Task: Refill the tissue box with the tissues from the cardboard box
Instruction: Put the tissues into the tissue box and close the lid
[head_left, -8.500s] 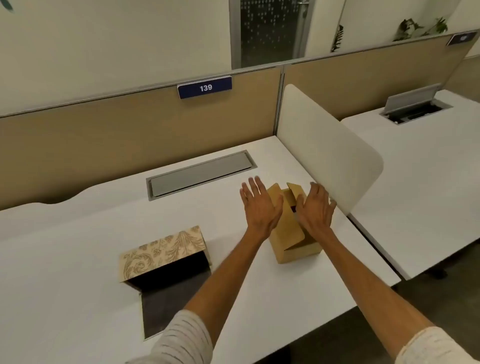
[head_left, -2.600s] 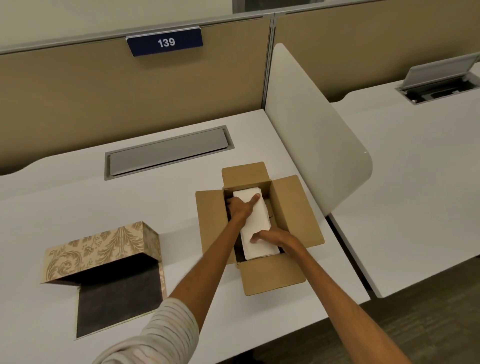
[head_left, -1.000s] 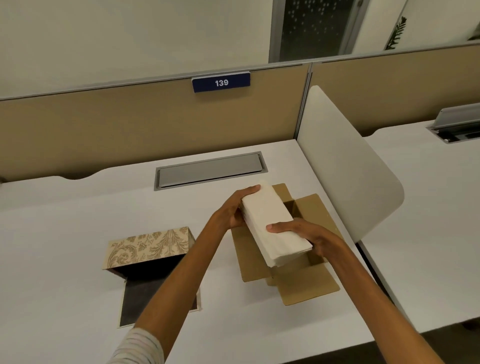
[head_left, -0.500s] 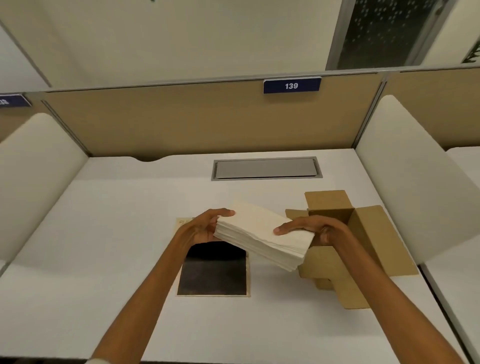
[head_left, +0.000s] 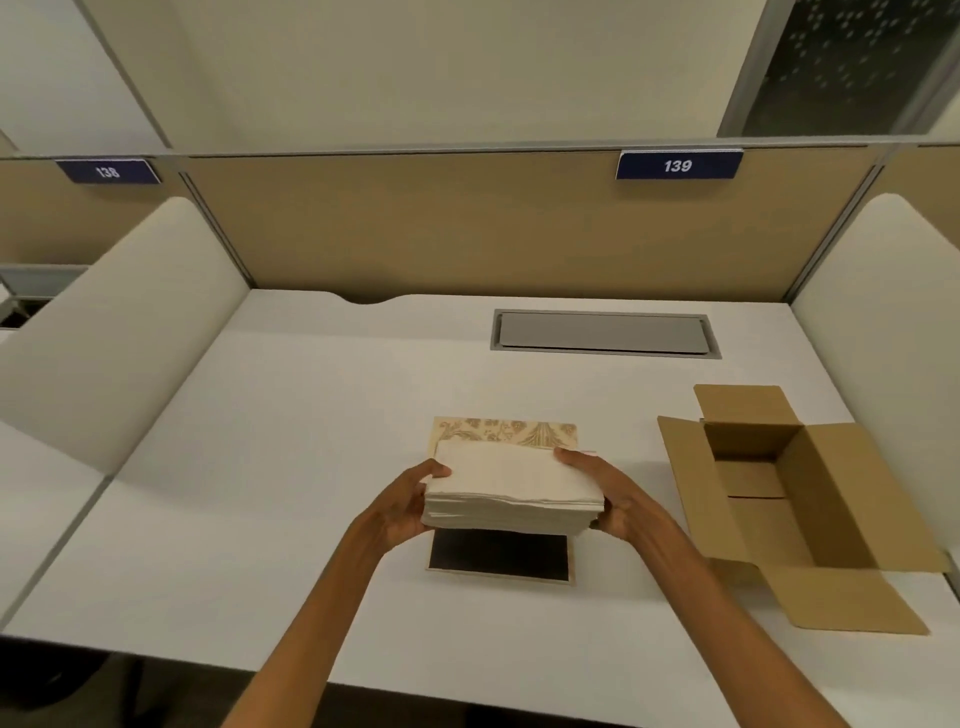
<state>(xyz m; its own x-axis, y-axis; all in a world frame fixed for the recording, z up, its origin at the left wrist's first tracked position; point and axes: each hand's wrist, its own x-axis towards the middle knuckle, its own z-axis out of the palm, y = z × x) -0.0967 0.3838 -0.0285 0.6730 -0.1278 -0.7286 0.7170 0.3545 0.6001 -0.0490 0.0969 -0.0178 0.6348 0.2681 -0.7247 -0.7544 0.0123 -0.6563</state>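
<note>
A single head-worn wide-angle camera is looking forward and steeply down over the white desk top (head_left: 311, 467) from the person's seated edge. It is facing the tan fabric partition (head_left: 467, 228) carrying the dark blue "139" plate (head_left: 678, 165). It is sitting close, with both forearms entering from the bottom edge. The wide lens is bowing the cream side dividers (head_left: 119, 322) at the margins.

Soft paper tissues (head_left: 514, 478), matt brown cardboard box (head_left: 841, 519), smooth white desk (head_left: 311, 415).
</note>
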